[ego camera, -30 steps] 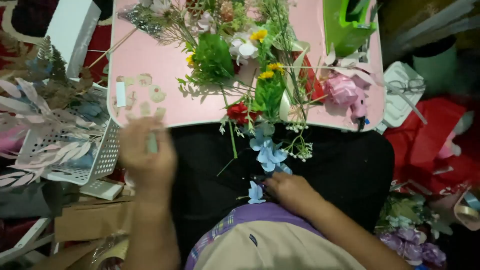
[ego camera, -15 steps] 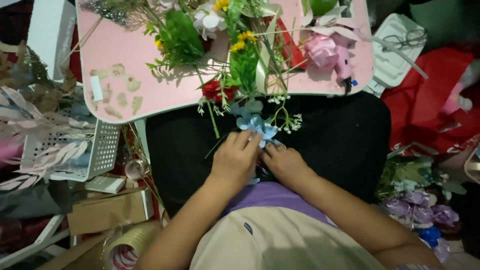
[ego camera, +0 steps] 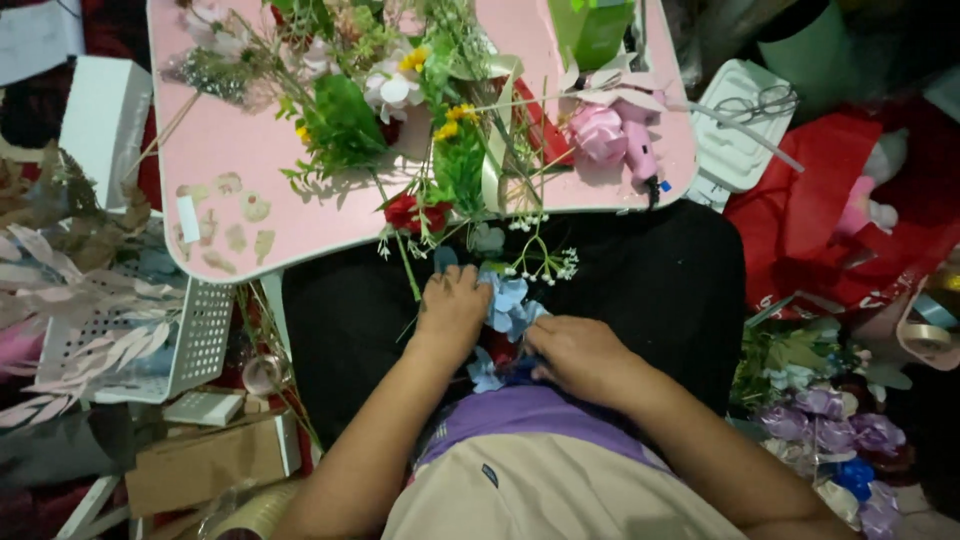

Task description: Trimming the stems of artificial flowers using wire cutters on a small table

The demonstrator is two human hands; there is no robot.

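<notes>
Blue fabric flowers [ego camera: 510, 305] held between both hands, left hand [ego camera: 452, 310] fingers closed on them (as before), right hand [ego camera: 578, 355] likewise

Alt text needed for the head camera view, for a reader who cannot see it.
Seen from above, a person's left hand and right hand close on a cluster of blue artificial flowers over a black-covered lap. Ahead, a pink table holds mixed artificial flowers and a pink glue gun.

Purple top, beige garment, bare forearms
</notes>
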